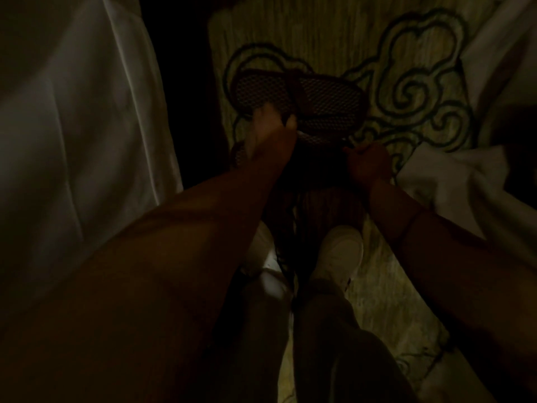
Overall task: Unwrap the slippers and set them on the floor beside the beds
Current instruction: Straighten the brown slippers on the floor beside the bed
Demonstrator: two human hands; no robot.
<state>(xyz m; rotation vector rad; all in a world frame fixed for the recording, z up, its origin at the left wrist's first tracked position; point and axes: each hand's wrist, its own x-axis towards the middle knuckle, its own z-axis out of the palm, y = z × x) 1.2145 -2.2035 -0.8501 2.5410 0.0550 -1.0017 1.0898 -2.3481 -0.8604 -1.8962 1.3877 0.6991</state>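
Note:
In dim light, a dark slipper with a dotted mesh sole [322,97] lies on the patterned rug [313,33], with a strap across its middle. A second slipper [319,135] sits just below it, partly under my hands. My left hand [268,132] reaches down, fingers pinching at the near edge of the slippers. My right hand [367,162] is closed near the right end of the lower slipper; what it grips is too dark to make out.
White bedding [72,112] hangs along the left, and more white bedding [470,175] spills in from the right. My white shoes [340,254] stand on the rug below my hands. A dark gap [186,82] runs beside the left bed.

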